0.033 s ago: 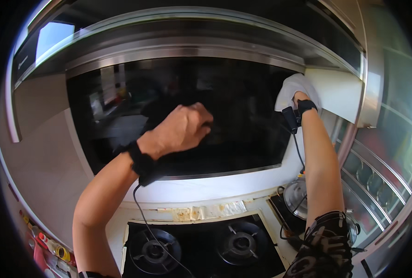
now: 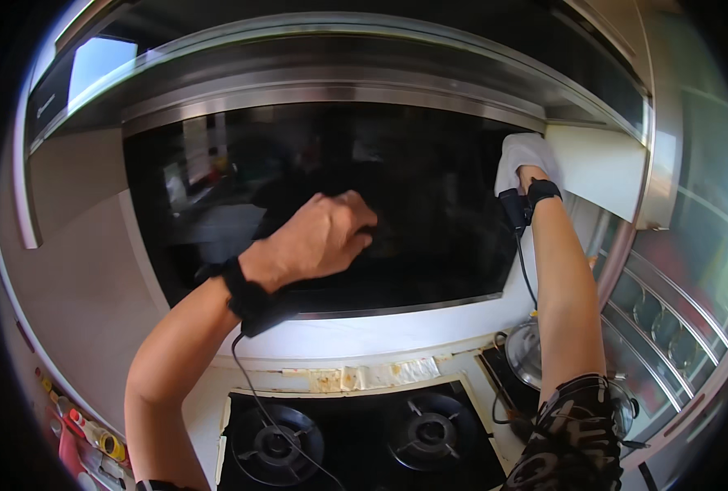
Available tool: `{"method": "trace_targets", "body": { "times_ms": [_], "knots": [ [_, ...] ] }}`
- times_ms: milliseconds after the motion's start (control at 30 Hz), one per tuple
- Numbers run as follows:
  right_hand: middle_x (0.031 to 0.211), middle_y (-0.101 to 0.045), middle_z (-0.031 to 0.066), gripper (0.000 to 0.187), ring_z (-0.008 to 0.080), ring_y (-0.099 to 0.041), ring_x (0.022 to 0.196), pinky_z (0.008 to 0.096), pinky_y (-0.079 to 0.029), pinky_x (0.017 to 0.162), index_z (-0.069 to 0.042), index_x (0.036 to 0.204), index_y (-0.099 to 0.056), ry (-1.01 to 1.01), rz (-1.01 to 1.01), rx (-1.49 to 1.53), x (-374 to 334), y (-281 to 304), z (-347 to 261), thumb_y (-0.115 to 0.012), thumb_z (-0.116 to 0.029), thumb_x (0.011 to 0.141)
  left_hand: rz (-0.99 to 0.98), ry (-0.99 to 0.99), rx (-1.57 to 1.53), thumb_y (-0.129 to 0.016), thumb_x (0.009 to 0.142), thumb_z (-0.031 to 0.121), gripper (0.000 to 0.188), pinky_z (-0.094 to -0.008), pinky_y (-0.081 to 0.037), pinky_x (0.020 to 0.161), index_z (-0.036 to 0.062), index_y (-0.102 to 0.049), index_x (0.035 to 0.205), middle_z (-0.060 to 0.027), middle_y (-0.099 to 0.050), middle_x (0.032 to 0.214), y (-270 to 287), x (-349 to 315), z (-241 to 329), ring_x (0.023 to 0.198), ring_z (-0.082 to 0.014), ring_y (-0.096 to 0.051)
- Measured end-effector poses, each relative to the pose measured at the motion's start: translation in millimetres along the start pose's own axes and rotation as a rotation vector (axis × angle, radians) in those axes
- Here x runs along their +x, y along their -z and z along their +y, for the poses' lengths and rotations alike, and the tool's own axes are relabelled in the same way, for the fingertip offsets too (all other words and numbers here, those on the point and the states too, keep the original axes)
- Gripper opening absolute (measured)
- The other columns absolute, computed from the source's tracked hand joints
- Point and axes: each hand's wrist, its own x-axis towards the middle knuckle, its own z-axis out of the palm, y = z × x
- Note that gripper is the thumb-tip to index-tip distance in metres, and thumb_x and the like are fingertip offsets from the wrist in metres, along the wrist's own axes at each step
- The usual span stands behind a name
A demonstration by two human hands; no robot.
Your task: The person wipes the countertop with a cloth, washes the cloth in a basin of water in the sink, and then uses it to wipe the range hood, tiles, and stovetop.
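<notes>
My right hand presses a white cloth against the upper right edge of a glossy black panel. The cloth covers most of its fingers. In front of the panel's middle, my left hand is held with its fingers curled in. No object shows in it, and its palm is turned out of sight. Whether its knuckles touch the panel, I cannot tell. Both wrists wear a black strap with a small device and a cable.
A range hood overhangs the panel. Below lies a black gas hob with two burners. A pot with a shiny lid stands by my right forearm. Bottles stand at lower left. One cable crosses the hob.
The view has shifted slightly. My left hand sits a little lower over the panel. My right hand and the cloth have hardly moved along the panel's right edge.
</notes>
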Motion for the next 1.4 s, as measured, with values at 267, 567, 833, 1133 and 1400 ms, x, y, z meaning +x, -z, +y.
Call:
{"method": "trace_targets", "body": {
  "times_ms": [267, 567, 833, 1133, 1400],
  "knots": [
    [0.068, -0.066, 0.0161, 0.017, 0.0288, -0.067, 0.068, 0.037, -0.052, 0.064, -0.004, 0.065, -0.069, 0.152, 0.218, -0.323, -60.3, 81.8, -164.5, -0.064, -0.017, 0.074, -0.158, 0.103, 0.084, -0.07, 0.08, 0.008, 0.03, -0.04, -0.05, 0.084, -0.0027, -0.067, 0.108, -0.0172, -0.063, 0.111, 37.5, -78.9, -4.8, 0.092, -0.0337, -0.064],
    [0.072, -0.062, 0.0153, 0.024, 0.0266, -0.063, 0.069, 0.0359, -0.052, 0.067, -0.003, 0.074, -0.065, 0.355, 0.297, 0.358, -101.4, 32.5, -383.0, -0.052, -0.02, 0.085, 0.453, -0.071, 0.52, -0.06, 0.09, 0.027, 0.046, -0.0432, -0.044, 0.098, 0.0069, -0.05, 0.131, -0.0165, -0.052, 0.132, 76.1, -73.7, -87.4, 0.124, -0.0348, -0.049],
    [0.078, -0.06, 0.0148, 0.022, 0.0266, -0.06, 0.075, 0.0358, -0.049, 0.071, -0.003, 0.079, -0.062, 0.597, 0.375, 0.573, -107.4, 94.3, -527.4, -0.051, -0.021, 0.086, 0.452, 0.188, 0.598, -0.041, 0.1, 0.045, 0.053, -0.0482, -0.028, 0.114, 0.0128, -0.045, 0.141, -0.0176, -0.036, 0.149, 117.7, -136.0, -182.8, 0.14, -0.037, -0.031],
    [0.085, -0.057, 0.0143, 0.021, 0.0266, -0.057, 0.081, 0.0357, -0.046, 0.075, -0.004, 0.085, -0.059, 0.826, 0.435, 0.781, -148.8, 117.6, -640.1, -0.05, -0.022, 0.088, 0.76, 0.355, 0.654, -0.05, 0.095, 0.041, 0.058, -0.0456, -0.029, 0.111, 0.0019, -0.046, 0.138, -0.0213, -0.039, 0.146, 152.1, -210.7, -245.6, 0.136, -0.039, -0.034],
    [0.09, -0.055, 0.0138, 0.021, 0.0266, -0.054, 0.086, 0.0357, -0.044, 0.079, -0.004, 0.091, -0.057, 0.925, 0.391, 0.762, -162.4, 73.6, -590.5, -0.049, -0.023, 0.089, 0.779, 0.333, 0.818, -0.052, 0.085, 0.037, 0.06, -0.0536, -0.024, 0.11, 0.0101, -0.048, 0.139, -0.0144, -0.038, 0.148, 85.2, -198.4, -224.1, 0.138, -0.0366, -0.032]
  ]
}}
